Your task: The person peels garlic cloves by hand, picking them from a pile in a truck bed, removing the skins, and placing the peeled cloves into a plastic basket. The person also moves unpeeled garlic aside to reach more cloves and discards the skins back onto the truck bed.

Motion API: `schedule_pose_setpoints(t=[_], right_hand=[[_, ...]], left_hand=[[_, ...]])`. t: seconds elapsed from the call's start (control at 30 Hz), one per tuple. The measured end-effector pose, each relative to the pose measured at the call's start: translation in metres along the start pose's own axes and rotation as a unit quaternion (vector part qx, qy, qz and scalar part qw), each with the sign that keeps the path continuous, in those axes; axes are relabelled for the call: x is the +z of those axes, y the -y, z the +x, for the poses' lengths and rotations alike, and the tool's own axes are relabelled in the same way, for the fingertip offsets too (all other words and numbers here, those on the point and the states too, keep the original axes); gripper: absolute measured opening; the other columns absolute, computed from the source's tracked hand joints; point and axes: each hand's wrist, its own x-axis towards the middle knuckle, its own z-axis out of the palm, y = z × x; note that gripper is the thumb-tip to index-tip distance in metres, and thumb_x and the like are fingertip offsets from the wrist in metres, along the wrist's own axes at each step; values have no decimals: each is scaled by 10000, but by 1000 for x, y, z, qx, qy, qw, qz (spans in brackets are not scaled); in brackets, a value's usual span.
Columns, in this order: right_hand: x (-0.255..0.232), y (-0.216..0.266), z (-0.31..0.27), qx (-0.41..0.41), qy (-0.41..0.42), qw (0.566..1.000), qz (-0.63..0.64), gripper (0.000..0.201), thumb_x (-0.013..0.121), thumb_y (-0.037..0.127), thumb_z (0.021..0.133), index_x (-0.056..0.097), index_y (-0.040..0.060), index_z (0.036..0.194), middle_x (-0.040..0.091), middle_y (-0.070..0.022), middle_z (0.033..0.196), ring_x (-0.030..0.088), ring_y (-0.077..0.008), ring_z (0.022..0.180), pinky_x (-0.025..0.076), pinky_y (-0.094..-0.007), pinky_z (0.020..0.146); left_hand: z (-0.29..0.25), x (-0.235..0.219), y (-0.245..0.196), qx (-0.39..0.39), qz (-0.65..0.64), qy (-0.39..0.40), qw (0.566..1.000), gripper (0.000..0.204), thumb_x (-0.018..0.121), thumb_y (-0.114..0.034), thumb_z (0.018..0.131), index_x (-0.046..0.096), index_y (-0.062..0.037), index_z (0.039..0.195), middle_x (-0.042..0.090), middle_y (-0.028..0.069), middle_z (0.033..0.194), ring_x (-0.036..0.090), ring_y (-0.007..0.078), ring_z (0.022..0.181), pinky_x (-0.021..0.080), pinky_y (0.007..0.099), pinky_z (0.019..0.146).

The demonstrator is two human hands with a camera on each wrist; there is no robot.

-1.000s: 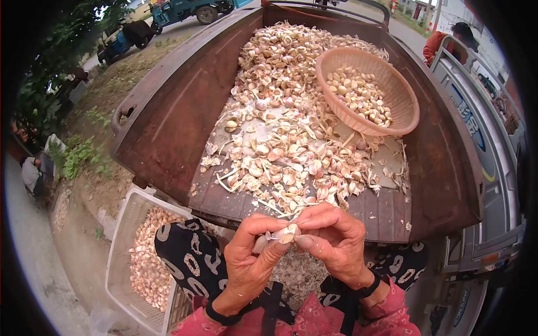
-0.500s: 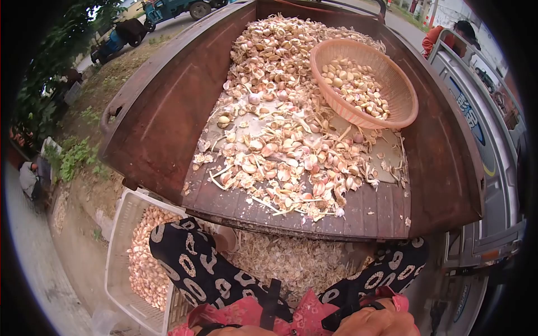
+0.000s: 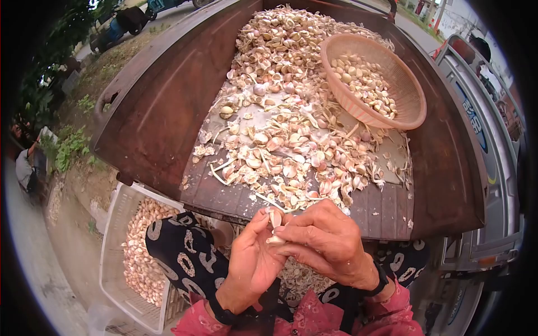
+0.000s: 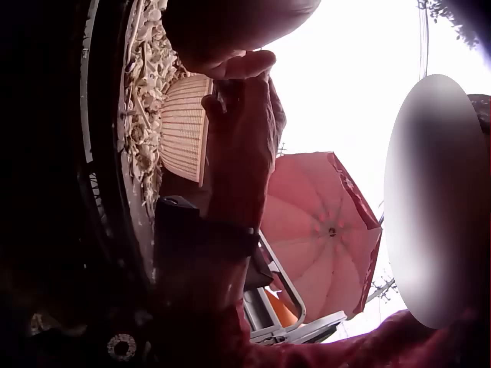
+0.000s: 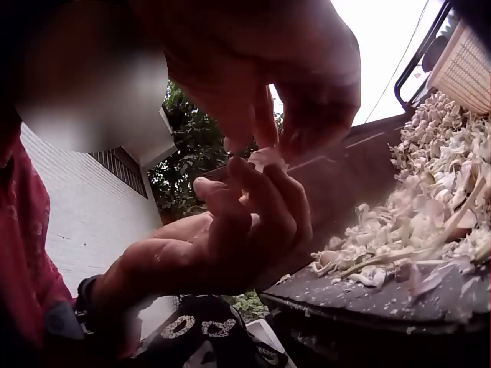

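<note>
Both hands meet in front of the rusty cart bed's near edge. My left hand (image 3: pixel 255 255) and my right hand (image 3: pixel 319 241) together pinch a small piece of garlic (image 3: pixel 274 223), its pale clove and skin showing between the fingertips. In the right wrist view the left hand's (image 5: pixel 230 230) curled fingers hold the garlic piece (image 5: pixel 265 157) against the right fingers above. A heap of garlic cloves and husks (image 3: pixel 286 129) covers the cart bed just beyond the hands. In the left wrist view the hand is dark and close, with little detail.
A tan plastic basket (image 3: pixel 406 84) with peeled cloves sits at the far right of the rusty cart bed (image 3: pixel 162 112). A white crate (image 3: pixel 112 235) of garlic stands at the lower left beside my patterned knee (image 3: pixel 185 252). Husks litter the ground below. A vehicle stands at right.
The hands dropped out of view half a second ago and have come back up. They now hold a garlic piece near the cart's edge, as one second ago.
</note>
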Motion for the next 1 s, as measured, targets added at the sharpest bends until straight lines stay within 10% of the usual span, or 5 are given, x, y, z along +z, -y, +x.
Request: schedule_pose_setpoints(t=[0.33,0.63,0.83,1.0], right_hand=[[29,-134,35,164,66,977,-116,157,692,143,864,642,8,926,592,-146,824,598,-320,829,473,-426,724],[21,-82,20,118,-29,992,-33,111,694,77,849,655,20,936,657,-130,834,662,-299,747,502,-379,645],[25,-73,3,263,-83,950,144,155,696,68,876,701,-2,1014,699,-111,944,688,-199,809,535,-312,683],[1,-19,-11,170,-121,937,279,243,739,-34,810,722,22,1046,704,-97,977,678,-192,838,546,-280,717]], left_hand=[[25,-25,-24,61,162,1,985,189,481,-164,981,559,-20,1076,635,148,999,626,163,778,494,220,507],[50,-22,-13,112,373,-39,920,244,641,-212,974,570,-36,1126,633,52,888,524,31,596,416,160,419],[57,-21,-3,119,380,-13,917,299,634,-224,981,549,-43,1203,615,23,842,485,15,583,372,157,420],[-5,14,2,201,468,59,858,293,638,-136,970,563,-30,1233,602,23,790,520,57,601,398,196,488]])
